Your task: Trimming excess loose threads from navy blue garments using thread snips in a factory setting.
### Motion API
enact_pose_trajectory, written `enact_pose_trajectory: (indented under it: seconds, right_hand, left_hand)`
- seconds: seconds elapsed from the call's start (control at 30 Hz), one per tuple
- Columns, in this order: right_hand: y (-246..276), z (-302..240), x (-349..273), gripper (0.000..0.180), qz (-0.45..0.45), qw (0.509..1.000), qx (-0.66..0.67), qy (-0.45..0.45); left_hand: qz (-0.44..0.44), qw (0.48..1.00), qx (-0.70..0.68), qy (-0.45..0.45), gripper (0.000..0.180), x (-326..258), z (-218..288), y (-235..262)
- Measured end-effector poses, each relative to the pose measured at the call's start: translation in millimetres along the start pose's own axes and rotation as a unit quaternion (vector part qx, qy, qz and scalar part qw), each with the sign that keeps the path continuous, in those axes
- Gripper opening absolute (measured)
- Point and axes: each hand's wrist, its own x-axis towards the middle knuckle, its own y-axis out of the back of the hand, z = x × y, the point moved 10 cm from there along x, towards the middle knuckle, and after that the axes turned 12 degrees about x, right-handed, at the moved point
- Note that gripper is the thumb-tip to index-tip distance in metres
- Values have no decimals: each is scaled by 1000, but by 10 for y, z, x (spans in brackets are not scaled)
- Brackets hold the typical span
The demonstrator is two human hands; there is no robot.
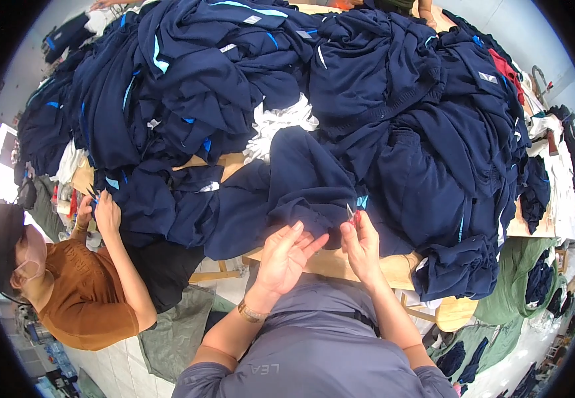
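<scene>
My left hand point(282, 260) is turned partly palm up at the near edge of a navy garment point(304, 176), its fingers apart with nothing visible in them. A bracelet or watch point(252, 312) circles that wrist. Just to the right, my right hand point(362, 249) is closed around small red-handled thread snips point(357, 217), whose pointed metal blade points up and away from me. The garment lies crumpled on the wooden table point(330, 263), directly beyond both hands. A light blue bit of cloth point(362, 201) shows beside the snips.
Large heaps of navy garments point(194, 86) cover the table. A bundle of white strips point(281, 124) sits mid-table. At left, a person in a brown shirt point(92, 292) handles navy cloth. A wooden stool point(455, 313) and green sheeting point(519, 278) are at right.
</scene>
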Motion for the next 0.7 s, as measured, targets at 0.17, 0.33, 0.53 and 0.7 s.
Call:
enact_pose_trajectory:
  seconds: [0.17, 0.33, 0.53, 0.7]
  right_hand:
    - [-224, -295, -14, 32, -47, 992, -60, 97]
    - [5, -94, -24, 29, 17, 995, -19, 94]
    - [110, -173, -105, 34, 41, 992, -30, 112]
    - [-24, -107, -43, 31, 24, 988, 1, 152]
  left_hand:
    - [-12, 989, 118, 86, 29, -59, -206, 72]
    - [-148, 572, 786, -182, 31, -167, 489, -695]
    - [-768, 555, 171, -270, 24, -2180, 1600, -2152]
    - [-794, 570, 96, -186, 23, -1489, 1418, -2158]
